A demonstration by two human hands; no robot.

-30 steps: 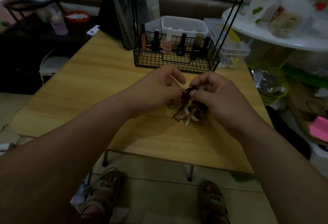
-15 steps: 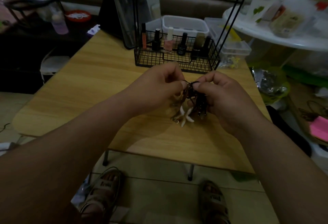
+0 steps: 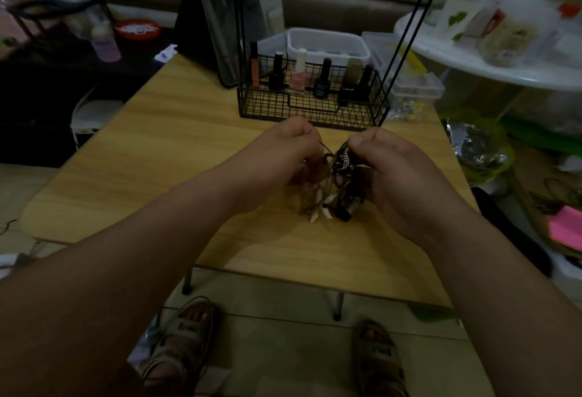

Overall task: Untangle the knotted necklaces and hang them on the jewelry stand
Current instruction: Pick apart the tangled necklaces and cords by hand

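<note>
- Two sandalled feet [image 3: 182, 337] stand on the floor below the near edge of the wooden table [image 3: 157, 160].
- Over the table's middle, the left hand [image 3: 283, 154] has its fingers curled and pinches a thin strand of the knotted necklaces [image 3: 341, 160].
- The right hand [image 3: 396, 173], fingers curled, grips the dark bunch with its silver chain.
- White pointed pieces [image 3: 321, 204] hang from the tangle towards the tabletop.
- Near the far edge stands a black wire basket [image 3: 311, 110] holding nail polish bottles [image 3: 297, 77].
</note>
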